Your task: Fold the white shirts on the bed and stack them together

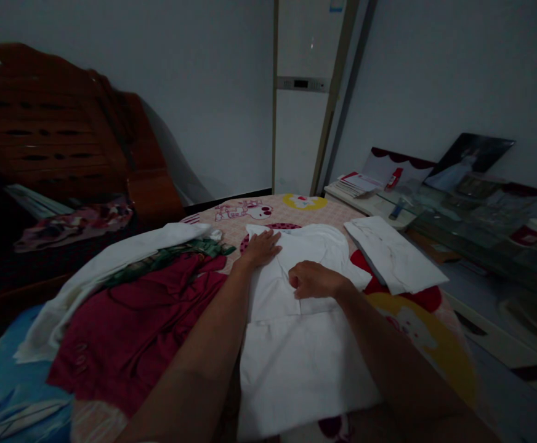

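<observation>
A white garment (305, 357) lies partly folded on the patterned pink cloth (231, 212) in front of me. My left hand (263, 247) rests on its upper left part, fingers spread and palm down. Near the middle of the garment, my right hand (312, 280) has its fingers curled in and pressed together on the white fabric. Whether a bit of fabric is between those fingers is too small to tell. To the right lies a folded white item (393, 252). Dark red clothing (134, 326) is heaped to the left, beside green cloth (157, 261) and white cloth (111, 261).
A wooden bench (51, 135) stands at the left with a patterned cloth on it. A tall white cabinet unit (302, 135) is at the back. On the right, a glass-topped stand (472, 227) bears a picture (472, 157), papers and a cup (534, 232).
</observation>
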`<control>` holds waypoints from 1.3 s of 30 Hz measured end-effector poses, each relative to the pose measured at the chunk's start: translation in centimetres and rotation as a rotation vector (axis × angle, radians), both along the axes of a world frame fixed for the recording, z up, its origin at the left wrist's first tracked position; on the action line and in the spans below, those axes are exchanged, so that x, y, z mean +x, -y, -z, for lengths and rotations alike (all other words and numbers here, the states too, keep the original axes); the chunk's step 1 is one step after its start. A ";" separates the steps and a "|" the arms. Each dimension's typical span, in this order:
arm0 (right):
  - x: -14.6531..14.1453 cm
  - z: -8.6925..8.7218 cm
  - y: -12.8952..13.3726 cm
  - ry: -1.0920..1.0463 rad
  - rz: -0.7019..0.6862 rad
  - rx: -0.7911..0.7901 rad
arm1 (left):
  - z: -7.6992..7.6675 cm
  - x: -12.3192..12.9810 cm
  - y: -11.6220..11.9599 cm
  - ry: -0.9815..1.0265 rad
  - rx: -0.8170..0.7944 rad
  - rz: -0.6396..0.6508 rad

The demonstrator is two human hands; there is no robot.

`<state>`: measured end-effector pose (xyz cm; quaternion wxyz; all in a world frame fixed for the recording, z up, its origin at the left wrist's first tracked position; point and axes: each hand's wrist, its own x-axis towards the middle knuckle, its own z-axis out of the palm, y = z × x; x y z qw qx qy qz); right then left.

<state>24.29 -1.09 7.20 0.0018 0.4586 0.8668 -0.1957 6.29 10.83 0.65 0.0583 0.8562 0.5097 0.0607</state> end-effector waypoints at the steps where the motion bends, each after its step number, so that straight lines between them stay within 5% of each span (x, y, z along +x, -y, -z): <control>1: 0.2 -0.2 -0.1 -0.036 0.021 -0.016 | -0.1 0.0 0.1 0.000 0.001 -0.003; 6: 1.2 0.0 -1.0 -0.094 0.216 0.161 | -0.3 0.1 0.2 0.000 0.018 0.006; 11: 3.6 -0.1 -2.0 -0.155 0.213 0.108 | -0.2 0.0 -0.1 -0.027 0.014 0.011; 15: 7.2 -1.6 -2.4 -0.025 0.520 0.218 | 0.0 0.1 -0.3 -0.017 -0.003 0.005; 19: 10.0 -1.1 -2.5 0.205 0.781 0.285 | 0.0 0.1 -0.4 -0.010 -0.010 -0.004; 27: 11.7 0.8 -3.2 0.272 0.726 0.106 | -0.1 0.1 -0.2 0.004 -0.014 -0.007; 33: 13.3 -0.1 -3.2 -0.138 0.873 0.166 | -0.7 -0.1 -0.6 0.083 -0.080 -0.020; 39: 12.2 0.0 -4.2 -0.586 1.004 0.250 | -4.8 1.1 0.6 0.673 -0.393 0.228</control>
